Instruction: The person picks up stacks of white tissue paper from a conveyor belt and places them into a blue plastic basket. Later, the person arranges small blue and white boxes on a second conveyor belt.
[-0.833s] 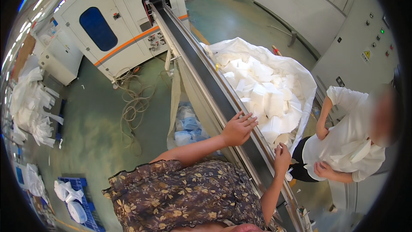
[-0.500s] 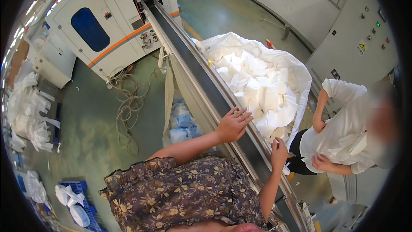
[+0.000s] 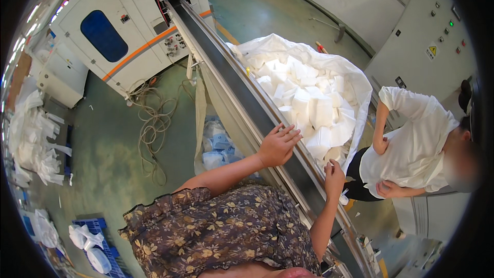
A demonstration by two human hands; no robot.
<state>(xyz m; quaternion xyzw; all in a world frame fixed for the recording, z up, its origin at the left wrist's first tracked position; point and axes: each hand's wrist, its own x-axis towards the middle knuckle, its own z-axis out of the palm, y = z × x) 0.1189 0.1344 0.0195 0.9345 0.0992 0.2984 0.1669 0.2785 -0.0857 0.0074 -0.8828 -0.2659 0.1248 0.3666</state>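
Large open-topped white sack (image 3: 360, 80), filled with a heap of white folded pieces (image 3: 320, 110), right of the conveyor (image 3: 241, 91); blue-and-white packets (image 3: 218, 141) low on the conveyor's left. Left hand (image 3: 278, 146), fingers loosely spread, no object visible in it, above the belt toward the right rail; right hand (image 3: 334, 174), fingers curled near that rail, contents impossible to tell; both poses little changed from the earlier frame. Rails edge the belt; green floor (image 3: 110, 139) extends left, co-worker (image 3: 406, 144) near the right.
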